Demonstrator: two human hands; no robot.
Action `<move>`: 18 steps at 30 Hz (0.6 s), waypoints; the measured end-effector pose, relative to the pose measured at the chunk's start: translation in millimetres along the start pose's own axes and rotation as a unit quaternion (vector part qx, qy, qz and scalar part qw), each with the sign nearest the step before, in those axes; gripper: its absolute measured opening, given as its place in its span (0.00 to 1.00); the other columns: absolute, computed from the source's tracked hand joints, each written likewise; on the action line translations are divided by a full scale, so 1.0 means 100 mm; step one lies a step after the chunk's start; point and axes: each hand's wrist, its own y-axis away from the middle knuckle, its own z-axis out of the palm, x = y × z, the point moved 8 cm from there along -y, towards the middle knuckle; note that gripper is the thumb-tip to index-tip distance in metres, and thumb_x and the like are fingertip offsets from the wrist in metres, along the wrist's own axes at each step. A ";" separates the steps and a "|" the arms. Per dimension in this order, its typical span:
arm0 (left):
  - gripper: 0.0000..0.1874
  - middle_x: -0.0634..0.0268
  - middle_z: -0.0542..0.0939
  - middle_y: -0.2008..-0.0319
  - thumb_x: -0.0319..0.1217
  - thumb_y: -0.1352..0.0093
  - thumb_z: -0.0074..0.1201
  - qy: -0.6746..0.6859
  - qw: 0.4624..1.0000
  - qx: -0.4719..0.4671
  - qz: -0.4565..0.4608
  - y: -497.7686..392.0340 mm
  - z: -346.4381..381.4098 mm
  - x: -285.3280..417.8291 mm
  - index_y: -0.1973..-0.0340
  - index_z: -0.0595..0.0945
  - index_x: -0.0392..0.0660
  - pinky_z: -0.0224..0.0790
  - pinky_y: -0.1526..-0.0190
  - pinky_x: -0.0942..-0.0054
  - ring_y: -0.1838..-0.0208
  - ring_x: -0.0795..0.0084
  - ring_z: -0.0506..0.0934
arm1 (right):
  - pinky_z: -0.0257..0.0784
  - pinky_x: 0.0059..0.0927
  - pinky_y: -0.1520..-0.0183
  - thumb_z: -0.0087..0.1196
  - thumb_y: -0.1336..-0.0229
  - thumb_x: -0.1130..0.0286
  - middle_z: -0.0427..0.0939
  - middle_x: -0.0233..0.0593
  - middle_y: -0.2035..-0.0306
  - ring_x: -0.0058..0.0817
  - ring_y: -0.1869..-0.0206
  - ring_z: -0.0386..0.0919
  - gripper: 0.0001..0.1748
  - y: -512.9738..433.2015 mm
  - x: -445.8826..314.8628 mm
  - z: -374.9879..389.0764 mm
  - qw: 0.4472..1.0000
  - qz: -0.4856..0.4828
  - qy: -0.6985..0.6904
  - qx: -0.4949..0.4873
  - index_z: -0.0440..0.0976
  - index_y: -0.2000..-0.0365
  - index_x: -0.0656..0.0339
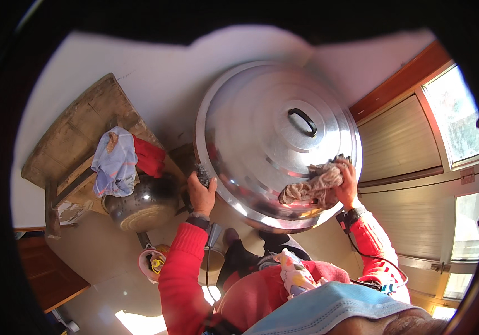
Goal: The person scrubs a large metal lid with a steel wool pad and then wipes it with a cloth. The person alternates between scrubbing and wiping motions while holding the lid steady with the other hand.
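A large round metal lid (247, 125) with a black handle (302, 122) fills the middle of the view, its top shiny and ringed. My left hand (202, 197) is at the lid's lower left rim, holding a dark steel-wool scourer (202, 175). On the lower right of the lid, my right hand (347, 182) grips a crumpled brown cloth (312, 186) that lies against the metal. Something dark shows by the fingertips of that hand, too blurred to name. What the lid rests on is hidden beneath it.
To the left, a worn wooden bench (82, 121) bears a blue checked cloth (116, 161) and a red cloth (148, 157). Beside it is a dark metal pot (145, 205). A pink-rimmed bin (144, 266) stands on the floor. At right are a panelled door (411, 209) and a window (455, 115).
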 end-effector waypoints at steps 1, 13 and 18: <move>0.35 0.42 0.71 0.45 0.38 0.36 0.63 0.004 1.000 -0.002 0.006 0.00 0.00 0.02 0.41 0.65 0.34 0.63 0.41 0.55 0.42 0.43 0.70 | 0.63 0.45 0.35 0.55 0.59 0.81 0.71 0.48 0.42 0.50 0.38 0.67 0.29 -0.20 -0.01 -0.05 1.000 -0.008 -0.014 0.021 0.74 0.50 0.62; 0.34 0.43 0.70 0.45 0.37 0.35 0.62 -0.021 1.000 0.006 -0.015 0.05 -0.06 0.07 0.40 0.64 0.34 0.62 0.40 0.56 0.42 0.44 0.70 | 0.67 0.44 0.40 0.67 0.60 0.75 0.72 0.45 0.45 0.52 0.42 0.68 0.29 -1.99 -0.63 0.97 0.991 -0.120 -0.010 -0.059 0.77 0.52 0.51; 0.34 0.43 0.70 0.45 0.37 0.35 0.62 -0.020 1.000 0.008 -0.017 0.05 -0.05 0.05 0.40 0.64 0.33 0.63 0.41 0.57 0.42 0.45 0.70 | 0.66 0.48 0.40 0.63 0.62 0.75 0.70 0.46 0.42 0.54 0.42 0.67 0.27 -0.98 -0.30 0.37 0.994 -0.108 0.001 -0.015 0.76 0.54 0.55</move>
